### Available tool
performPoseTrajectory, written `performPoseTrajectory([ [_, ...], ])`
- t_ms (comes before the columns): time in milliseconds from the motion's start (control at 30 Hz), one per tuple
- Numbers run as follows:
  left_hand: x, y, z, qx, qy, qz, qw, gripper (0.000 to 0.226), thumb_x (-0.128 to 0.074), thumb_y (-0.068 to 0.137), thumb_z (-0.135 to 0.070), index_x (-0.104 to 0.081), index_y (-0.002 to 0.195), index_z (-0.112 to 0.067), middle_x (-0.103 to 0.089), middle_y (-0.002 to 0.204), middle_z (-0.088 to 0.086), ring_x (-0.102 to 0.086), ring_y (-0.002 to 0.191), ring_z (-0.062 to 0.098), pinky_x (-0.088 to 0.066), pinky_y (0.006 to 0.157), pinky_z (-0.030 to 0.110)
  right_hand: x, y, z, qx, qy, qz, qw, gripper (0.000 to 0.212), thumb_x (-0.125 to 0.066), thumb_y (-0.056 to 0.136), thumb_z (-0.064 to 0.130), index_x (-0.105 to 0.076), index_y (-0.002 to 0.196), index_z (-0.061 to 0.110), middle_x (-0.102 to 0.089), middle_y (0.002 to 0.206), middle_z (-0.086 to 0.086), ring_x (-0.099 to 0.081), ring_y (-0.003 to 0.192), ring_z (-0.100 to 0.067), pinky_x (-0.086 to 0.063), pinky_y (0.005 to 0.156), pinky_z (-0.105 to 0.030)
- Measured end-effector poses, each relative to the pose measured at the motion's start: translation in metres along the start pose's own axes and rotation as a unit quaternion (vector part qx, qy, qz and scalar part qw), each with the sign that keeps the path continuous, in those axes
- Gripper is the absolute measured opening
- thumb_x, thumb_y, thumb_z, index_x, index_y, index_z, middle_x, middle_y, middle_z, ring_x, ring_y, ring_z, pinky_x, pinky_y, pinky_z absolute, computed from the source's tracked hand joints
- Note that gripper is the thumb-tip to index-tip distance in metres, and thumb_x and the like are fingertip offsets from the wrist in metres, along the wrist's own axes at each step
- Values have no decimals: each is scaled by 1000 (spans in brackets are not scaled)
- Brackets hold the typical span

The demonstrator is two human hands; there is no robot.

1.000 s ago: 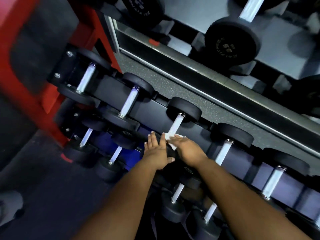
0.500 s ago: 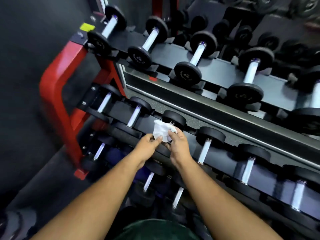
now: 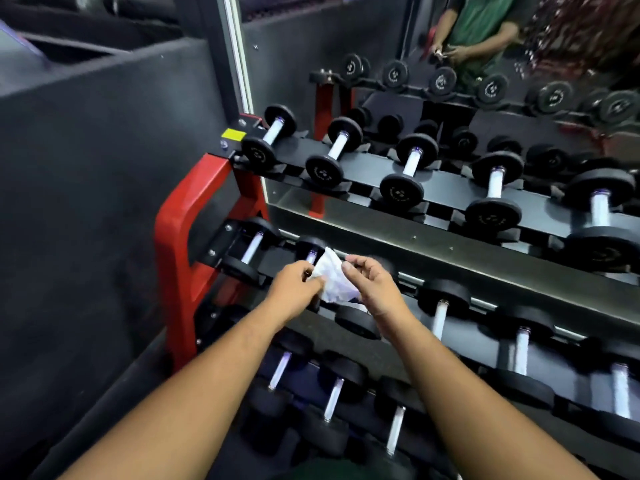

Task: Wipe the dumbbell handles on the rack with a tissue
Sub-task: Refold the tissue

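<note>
I hold the crumpled white tissue [image 3: 333, 280] between both hands above the middle shelf of the rack [image 3: 180, 237]: my left hand [image 3: 297, 292] pinches its lower edge, my right hand [image 3: 372, 284] pinches the top, probably refolding it for a clean face. Smooth pale handles [image 3: 412, 162] join matte black round heads.
</note>
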State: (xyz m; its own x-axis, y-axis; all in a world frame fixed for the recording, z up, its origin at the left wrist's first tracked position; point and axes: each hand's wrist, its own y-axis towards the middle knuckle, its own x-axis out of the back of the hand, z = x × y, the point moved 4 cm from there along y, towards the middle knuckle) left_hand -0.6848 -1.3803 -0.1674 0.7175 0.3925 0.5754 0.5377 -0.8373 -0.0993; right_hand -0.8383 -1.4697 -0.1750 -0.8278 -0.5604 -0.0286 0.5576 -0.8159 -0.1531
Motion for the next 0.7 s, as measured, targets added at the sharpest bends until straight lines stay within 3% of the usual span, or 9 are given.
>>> performPoseTrajectory([
  [100, 38, -19, 19, -13, 0, -12, 1000, 13, -68, 87, -21, -62, 76, -24, -68, 76, -5, -61, 71, 16, -44, 63, 30, -40, -17, 9, 28, -22, -2, 999, 29, -73, 90, 32, -66, 115, 18, -74, 98, -3, -68, 86, -11, -54, 75, -34],
  [200, 58, -33, 36, -5, -80, -5, 997, 6, -72, 88, -19, -68, 84, -18, -67, 74, -4, -55, 65, 10, -44, 63, 27, -67, -31, 8, 33, -45, -3, 998, 17, -72, 91, 14, -68, 108, 12, -71, 83, -1, -64, 74, -12, -53, 68, -31],
  [300, 77, -50, 47, 4, -167, -4, 986, 15, -71, 89, -26, -69, 92, -12, -65, 76, 3, -52, 69, 15, -43, 66, 33, -88, -49, 6, 15, -19, -16, 1000, 14, -67, 93, 7, -68, 107, 9, -73, 88, -6, -66, 77, -18, -54, 67, -36],
  [400, 85, -64, 49, 2, -211, 6, 978, 11, -71, 94, -26, -71, 91, -15, -63, 76, 2, -51, 70, 14, -43, 67, 32, -93, -60, 10, 39, -38, -39, 998, 13, -66, 93, 7, -68, 105, 12, -69, 80, 3, -62, 72, -13, -52, 62, -29],
  [533, 88, -83, 45, -4, -262, 8, 965, 10, -69, 97, -22, -72, 90, -16, -62, 74, 1, -51, 69, 14, -43, 66, 29, -96, -75, 20, 80, -57, -57, 993, 22, -65, 94, 7, -65, 115, 13, -66, 93, 4, -61, 80, -6, -51, 69, -17],
  [633, 88, -92, 37, -18, -253, -2, 967, 11, -65, 99, -19, -72, 93, -14, -65, 79, -2, -53, 73, 12, -44, 70, 29, -102, -80, 25, 68, -83, 5, 994, 24, -67, 94, 17, -63, 117, 20, -73, 103, 2, -69, 91, -10, -56, 78, -25],
  [700, 88, -94, 37, -16, -260, -7, 965, 12, -61, 101, -21, -71, 95, -16, -67, 79, -7, -56, 76, 11, -46, 71, 28, -105, -81, 22, 68, -109, 37, 991, 13, -66, 92, 14, -69, 104, 16, -75, 94, -5, -69, 83, -13, -53, 76, -33],
])
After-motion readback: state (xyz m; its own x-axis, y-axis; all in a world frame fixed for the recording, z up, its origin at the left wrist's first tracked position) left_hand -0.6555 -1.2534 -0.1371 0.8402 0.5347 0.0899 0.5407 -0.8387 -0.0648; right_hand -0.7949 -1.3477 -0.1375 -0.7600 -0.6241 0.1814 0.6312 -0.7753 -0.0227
